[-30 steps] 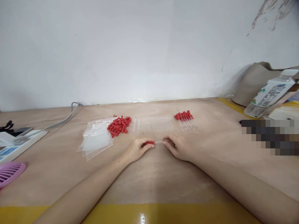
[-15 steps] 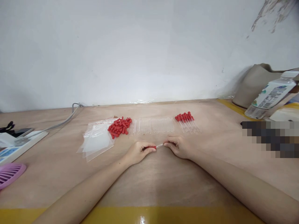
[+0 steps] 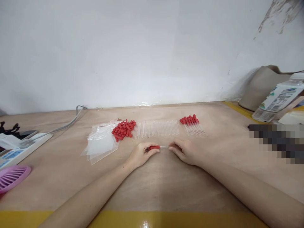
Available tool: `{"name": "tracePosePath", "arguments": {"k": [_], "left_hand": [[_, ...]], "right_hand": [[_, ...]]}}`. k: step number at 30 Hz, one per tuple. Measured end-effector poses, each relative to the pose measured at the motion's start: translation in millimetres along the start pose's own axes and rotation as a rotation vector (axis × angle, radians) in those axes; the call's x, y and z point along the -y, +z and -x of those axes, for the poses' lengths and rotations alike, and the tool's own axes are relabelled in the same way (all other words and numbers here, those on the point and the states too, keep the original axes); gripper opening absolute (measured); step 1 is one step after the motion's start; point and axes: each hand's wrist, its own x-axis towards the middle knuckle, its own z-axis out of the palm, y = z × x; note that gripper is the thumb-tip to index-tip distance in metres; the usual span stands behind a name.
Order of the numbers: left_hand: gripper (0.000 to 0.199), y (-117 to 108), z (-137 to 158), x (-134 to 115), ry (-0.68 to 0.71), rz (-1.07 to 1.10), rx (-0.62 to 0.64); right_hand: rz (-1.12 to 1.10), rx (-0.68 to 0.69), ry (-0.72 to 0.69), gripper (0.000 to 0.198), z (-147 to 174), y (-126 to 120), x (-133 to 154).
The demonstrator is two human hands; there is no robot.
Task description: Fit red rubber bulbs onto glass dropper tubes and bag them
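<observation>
Between finger and thumb, my left hand [image 3: 142,154] grips the red rubber bulb [image 3: 154,147] of a dropper. The bulb sits on one end of a clear thin tube [image 3: 163,147], which lies level above the table. Around the tube's other end are the fingertips of my right hand [image 3: 186,151], hiding its tip. Behind my hands lies a row of loose clear dropper tubes [image 3: 155,128]. To its left is a heap of red rubber bulbs [image 3: 123,129]. To its right, several droppers with red bulbs fitted [image 3: 191,122] lie side by side.
Clear plastic zip bags [image 3: 102,142] overlap left of the bulbs. At far left are a white power strip [image 3: 35,141] with a grey cable and a pink slotted object [image 3: 16,177]. A plastic bottle [image 3: 277,99] and a beige container [image 3: 256,85] stand at far right.
The dropper in my hands has turned nearly level, and more of the red bulb shows. My right fingers have loosened slightly around the tube end. The whole view has shifted a little.
</observation>
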Motion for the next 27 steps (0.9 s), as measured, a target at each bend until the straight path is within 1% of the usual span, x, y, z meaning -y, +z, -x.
{"name": "tracePosePath", "arguments": {"k": [7,13,20,27], "left_hand": [[0.022,0.1,-1.9,-0.1,0.018,-0.042,0.027],[0.021,-2.0,-1.2,-2.1,0.061,-0.077,0.098],[0.021,-2.7,-0.3,-3.1,0.116,-0.111,0.12],[0.02,-2.9,1.6,-6.3,0.203,-0.162,0.109]], "right_hand": [[0.002,-0.057,-0.039,0.023,-2.3,13.0,-4.4],[0.039,-0.022,-0.077,0.025,-2.6,19.0,-8.8],[0.114,-0.006,-0.059,0.03,-3.8,21.0,-0.8],[0.095,0.019,-0.002,0.032,-5.7,20.6,10.4]]}}
